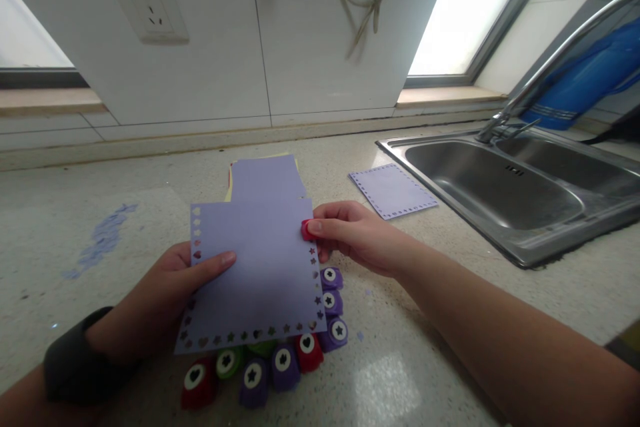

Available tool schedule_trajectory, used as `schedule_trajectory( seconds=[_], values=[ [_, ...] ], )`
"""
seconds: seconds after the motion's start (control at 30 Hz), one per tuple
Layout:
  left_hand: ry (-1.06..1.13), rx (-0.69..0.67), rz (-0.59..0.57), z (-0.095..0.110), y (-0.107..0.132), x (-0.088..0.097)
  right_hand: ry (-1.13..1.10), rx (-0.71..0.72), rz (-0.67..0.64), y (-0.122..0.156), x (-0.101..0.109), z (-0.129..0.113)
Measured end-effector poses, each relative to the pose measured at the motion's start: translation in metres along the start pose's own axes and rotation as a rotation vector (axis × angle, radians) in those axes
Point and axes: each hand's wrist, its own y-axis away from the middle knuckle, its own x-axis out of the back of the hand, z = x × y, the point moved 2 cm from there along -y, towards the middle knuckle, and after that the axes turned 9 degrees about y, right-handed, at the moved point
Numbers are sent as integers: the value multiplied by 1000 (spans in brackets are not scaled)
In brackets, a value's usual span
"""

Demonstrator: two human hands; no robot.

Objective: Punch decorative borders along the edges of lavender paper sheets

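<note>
My left hand (pixel 193 273) grips a purple sheet of paper (pixel 260 267) by its left side, thumb on top and fingers beneath. Small heart, star and flower cutouts run along the sheet's left, bottom and right edges. At the upper right edge, my right hand (pixel 345 230) pinches a small red craft punch (pixel 306 229) that sits over the paper's border. Below and beside the sheet stand several more punches: red (pixel 199 383), green (pixel 229 363) and purple (pixel 254 381), with white discs on top. Some are partly hidden by the paper.
Behind the held sheet lies a stack of purple and yellow paper (pixel 265 173). To the right, punched purple sheets (pixel 393 190) rest near a steel sink (pixel 480 180) with a faucet (pixel 495 127). Purple paper scraps (pixel 103 240) are scattered on the left of the counter (pixel 165 193).
</note>
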Motion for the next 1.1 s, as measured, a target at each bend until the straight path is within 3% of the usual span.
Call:
schedule_trajectory(
  seconds=[1.1],
  values=[
    [-14, -1, 40, -1, -1, 2, 8, 18, -6, 0, 0, 0]
  ],
)
